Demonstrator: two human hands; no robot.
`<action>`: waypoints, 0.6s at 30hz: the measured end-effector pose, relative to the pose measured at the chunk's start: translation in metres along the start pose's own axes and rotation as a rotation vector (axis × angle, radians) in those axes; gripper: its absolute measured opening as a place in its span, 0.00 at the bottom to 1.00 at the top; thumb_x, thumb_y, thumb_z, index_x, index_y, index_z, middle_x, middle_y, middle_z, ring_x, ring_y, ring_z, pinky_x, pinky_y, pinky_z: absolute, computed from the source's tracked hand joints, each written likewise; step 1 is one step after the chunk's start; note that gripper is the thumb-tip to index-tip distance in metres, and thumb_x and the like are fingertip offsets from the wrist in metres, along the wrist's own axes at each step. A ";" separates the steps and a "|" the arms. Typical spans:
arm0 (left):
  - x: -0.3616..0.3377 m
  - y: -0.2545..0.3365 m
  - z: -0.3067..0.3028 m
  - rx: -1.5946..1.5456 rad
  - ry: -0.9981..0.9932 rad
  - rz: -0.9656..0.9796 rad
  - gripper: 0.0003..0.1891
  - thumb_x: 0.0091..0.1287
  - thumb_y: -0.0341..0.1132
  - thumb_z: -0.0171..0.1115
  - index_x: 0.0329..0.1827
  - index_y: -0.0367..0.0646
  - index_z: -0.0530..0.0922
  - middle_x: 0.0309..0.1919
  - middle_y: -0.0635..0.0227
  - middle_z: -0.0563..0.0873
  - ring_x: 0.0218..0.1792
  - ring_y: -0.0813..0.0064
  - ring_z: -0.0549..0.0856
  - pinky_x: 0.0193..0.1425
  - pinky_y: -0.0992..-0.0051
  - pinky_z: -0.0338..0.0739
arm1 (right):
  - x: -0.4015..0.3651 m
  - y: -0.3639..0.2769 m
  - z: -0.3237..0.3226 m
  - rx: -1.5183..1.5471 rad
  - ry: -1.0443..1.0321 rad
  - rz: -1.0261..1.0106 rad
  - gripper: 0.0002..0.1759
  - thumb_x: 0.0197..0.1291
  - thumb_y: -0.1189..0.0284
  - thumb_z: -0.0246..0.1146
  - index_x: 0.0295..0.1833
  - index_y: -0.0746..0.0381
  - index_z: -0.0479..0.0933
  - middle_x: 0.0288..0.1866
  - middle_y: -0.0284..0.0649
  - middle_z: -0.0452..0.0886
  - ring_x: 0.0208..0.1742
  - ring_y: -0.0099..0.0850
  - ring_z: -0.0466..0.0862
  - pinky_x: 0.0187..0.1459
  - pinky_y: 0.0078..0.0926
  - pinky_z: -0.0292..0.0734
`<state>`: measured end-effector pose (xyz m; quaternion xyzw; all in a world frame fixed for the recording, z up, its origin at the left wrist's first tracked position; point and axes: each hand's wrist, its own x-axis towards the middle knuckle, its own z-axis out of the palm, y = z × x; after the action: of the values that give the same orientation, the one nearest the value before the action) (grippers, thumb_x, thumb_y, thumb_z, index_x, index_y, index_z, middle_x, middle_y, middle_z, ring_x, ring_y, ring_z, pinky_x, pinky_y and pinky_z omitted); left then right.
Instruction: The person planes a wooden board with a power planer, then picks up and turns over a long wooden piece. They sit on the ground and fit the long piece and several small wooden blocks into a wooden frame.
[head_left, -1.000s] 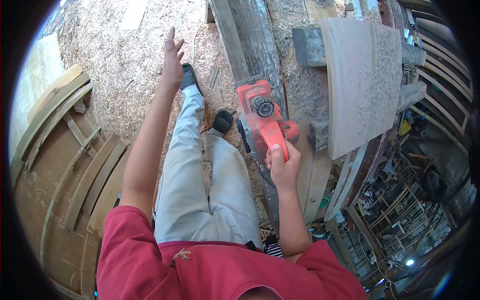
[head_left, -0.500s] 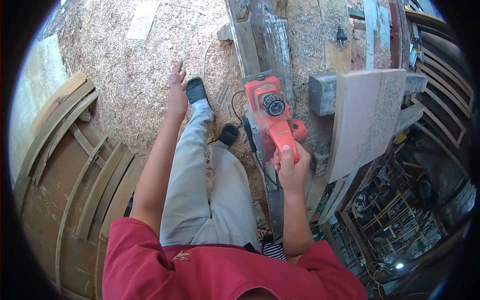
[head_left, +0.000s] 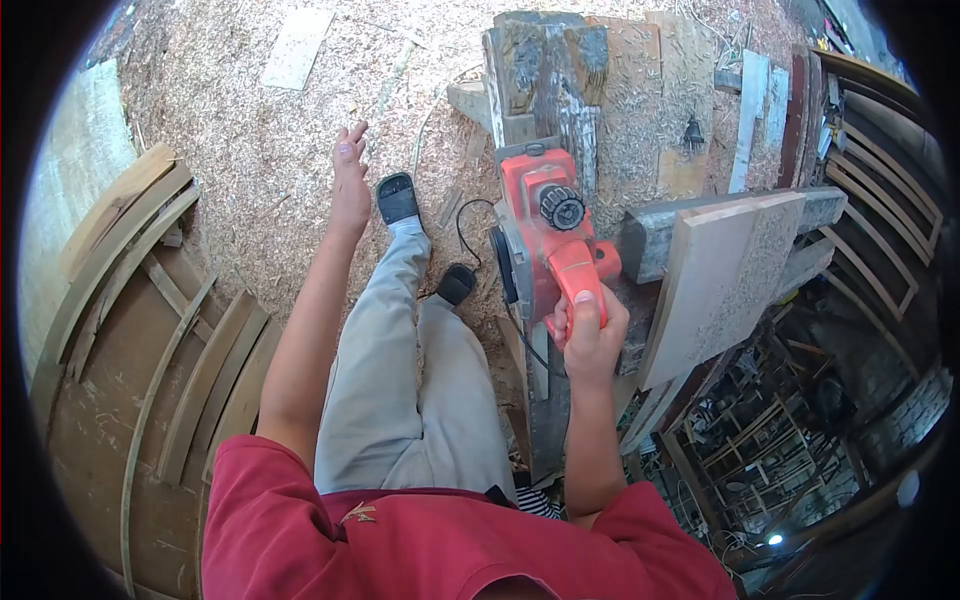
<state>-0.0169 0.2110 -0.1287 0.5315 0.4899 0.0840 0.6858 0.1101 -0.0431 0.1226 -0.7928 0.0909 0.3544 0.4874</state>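
Observation:
My right hand (head_left: 592, 328) is wrapped round the rear handle of a red electric planer (head_left: 545, 215), its thumb on top. The planer has a black ribbed front knob and sits over the long wooden bench (head_left: 549, 430); its underside is hidden. A black cord (head_left: 463, 222) trails from its left side. Out over the shaving-strewn floor, my left hand (head_left: 350, 185) is held in the air with its fingers stretched, touching nothing. Right of the planer, a wide pale board (head_left: 715, 275) lies tilted across a grey timber block (head_left: 655, 235), with shavings on part of it.
Curved wooden pieces (head_left: 205, 390) lie on a brown panel at the left. Wood shavings (head_left: 240, 160) cover the floor, with a pale offcut (head_left: 298, 48) among them. A small black bell-shaped object (head_left: 692, 130) rests on the boards. Slatted frames (head_left: 880, 200) stand at the right.
The view has shifted, so the bench and boards appear lower and turned. The planer appears slightly to the right, still in my right hand. My left hand stays outstretched.

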 end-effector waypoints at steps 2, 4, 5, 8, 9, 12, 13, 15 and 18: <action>0.001 0.006 -0.002 0.033 -0.006 -0.015 0.44 0.81 0.67 0.25 0.87 0.39 0.45 0.83 0.57 0.60 0.84 0.53 0.58 0.84 0.50 0.53 | 0.007 -0.005 0.004 0.011 0.006 -0.003 0.16 0.71 0.66 0.58 0.41 0.69 0.81 0.25 0.30 0.77 0.23 0.16 0.73 0.25 0.20 0.66; 0.001 0.014 -0.003 0.065 -0.012 -0.026 0.44 0.81 0.67 0.25 0.87 0.39 0.46 0.83 0.57 0.61 0.84 0.53 0.58 0.85 0.50 0.53 | 0.013 -0.014 0.011 0.027 0.020 -0.007 0.16 0.72 0.66 0.57 0.41 0.69 0.81 0.25 0.30 0.77 0.23 0.16 0.72 0.24 0.20 0.66; 0.003 0.016 -0.004 0.074 -0.015 -0.032 0.44 0.81 0.66 0.25 0.87 0.39 0.46 0.83 0.57 0.61 0.84 0.53 0.58 0.85 0.50 0.53 | 0.016 -0.018 0.014 0.026 0.029 -0.010 0.16 0.72 0.66 0.57 0.41 0.69 0.81 0.25 0.30 0.76 0.23 0.16 0.72 0.24 0.20 0.66; 0.003 0.023 -0.004 0.098 -0.014 -0.045 0.43 0.82 0.66 0.25 0.87 0.38 0.46 0.83 0.57 0.62 0.84 0.53 0.58 0.85 0.50 0.53 | 0.026 -0.028 0.023 0.025 0.045 -0.014 0.17 0.72 0.65 0.57 0.40 0.68 0.81 0.25 0.30 0.76 0.23 0.16 0.72 0.24 0.20 0.67; 0.003 0.026 -0.004 0.106 -0.010 -0.049 0.43 0.82 0.65 0.25 0.87 0.38 0.46 0.83 0.57 0.62 0.84 0.53 0.58 0.85 0.50 0.54 | 0.028 -0.030 0.024 0.027 0.047 -0.015 0.17 0.72 0.64 0.57 0.39 0.68 0.80 0.24 0.30 0.76 0.23 0.17 0.73 0.24 0.20 0.67; 0.004 0.033 -0.003 0.122 -0.007 -0.058 0.43 0.82 0.65 0.25 0.86 0.38 0.46 0.82 0.57 0.63 0.84 0.52 0.58 0.85 0.50 0.54 | 0.034 -0.038 0.030 0.030 0.055 -0.027 0.18 0.73 0.63 0.57 0.37 0.67 0.80 0.24 0.30 0.76 0.22 0.17 0.73 0.24 0.20 0.66; 0.003 0.033 -0.003 0.121 -0.005 -0.059 0.43 0.82 0.64 0.25 0.86 0.38 0.46 0.82 0.57 0.63 0.84 0.52 0.59 0.85 0.50 0.54 | 0.035 -0.040 0.031 0.031 0.058 -0.033 0.18 0.73 0.63 0.57 0.37 0.67 0.79 0.24 0.30 0.75 0.22 0.17 0.73 0.24 0.20 0.66; 0.008 0.024 -0.007 0.139 -0.013 -0.038 0.43 0.82 0.64 0.25 0.87 0.38 0.45 0.82 0.56 0.63 0.84 0.52 0.58 0.85 0.50 0.54 | 0.041 -0.042 0.034 0.037 0.054 -0.033 0.18 0.73 0.62 0.57 0.36 0.67 0.78 0.23 0.30 0.75 0.21 0.17 0.72 0.23 0.19 0.66; 0.015 0.009 -0.021 0.203 -0.013 0.013 0.42 0.82 0.64 0.25 0.87 0.37 0.44 0.82 0.57 0.63 0.84 0.52 0.58 0.85 0.50 0.55 | 0.044 -0.051 0.041 0.048 0.039 -0.032 0.19 0.72 0.61 0.58 0.34 0.66 0.78 0.23 0.29 0.74 0.21 0.17 0.72 0.23 0.19 0.65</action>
<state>-0.0221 0.2377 -0.1293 0.6020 0.4882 0.0347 0.6310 0.1481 0.0267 0.1190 -0.7892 0.0963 0.3288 0.5098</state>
